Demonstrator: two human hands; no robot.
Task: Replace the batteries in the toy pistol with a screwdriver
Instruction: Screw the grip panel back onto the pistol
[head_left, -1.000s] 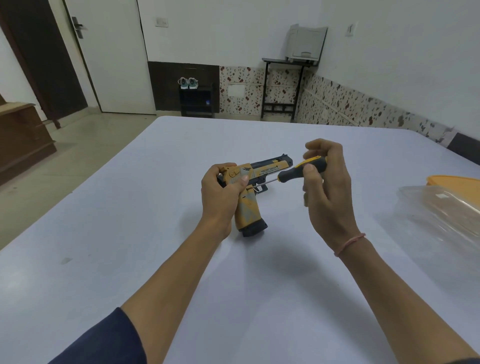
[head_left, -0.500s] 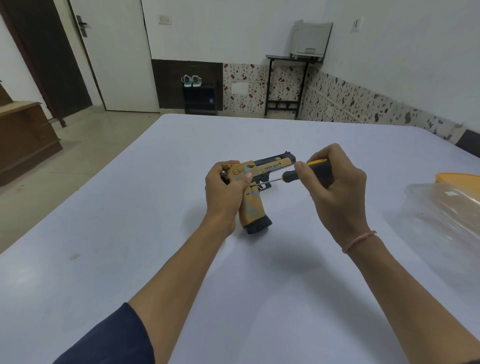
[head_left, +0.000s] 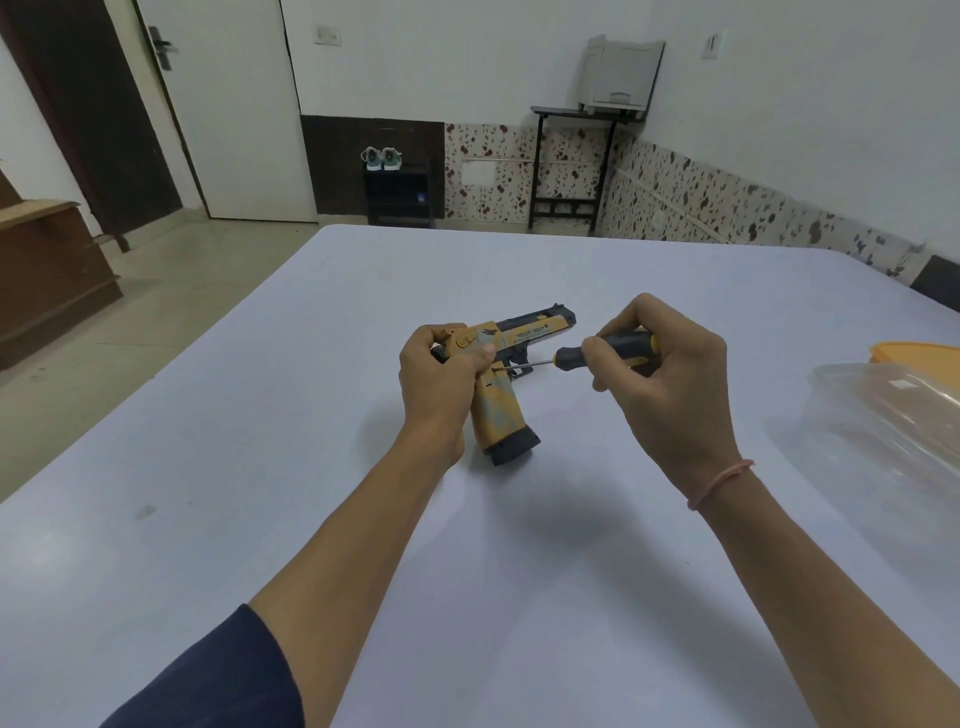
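A yellow and black toy pistol (head_left: 506, 413) is held above the white table (head_left: 260, 467), barrel pointing away to the right, its black grip base toward me. My left hand (head_left: 441, 384) grips the pistol's rear end, thumb on its side. My right hand (head_left: 670, 384) holds a screwdriver (head_left: 608, 353) with a black and yellow handle. The thin metal shaft points left and its tip meets the pistol's side just above the grip, close to my left thumb. Any screw there is too small to make out.
A clear plastic container (head_left: 893, 421) lies at the table's right edge, with an orange lid (head_left: 919, 356) behind it. Past the table's far edge stand a black stand with a grey device (head_left: 618, 73), a shoe rack and a white door.
My right hand has turned the screwdriver handle and regripped it lower; the shaft tip stays against the pistol's side. My left hand keeps the same grip.
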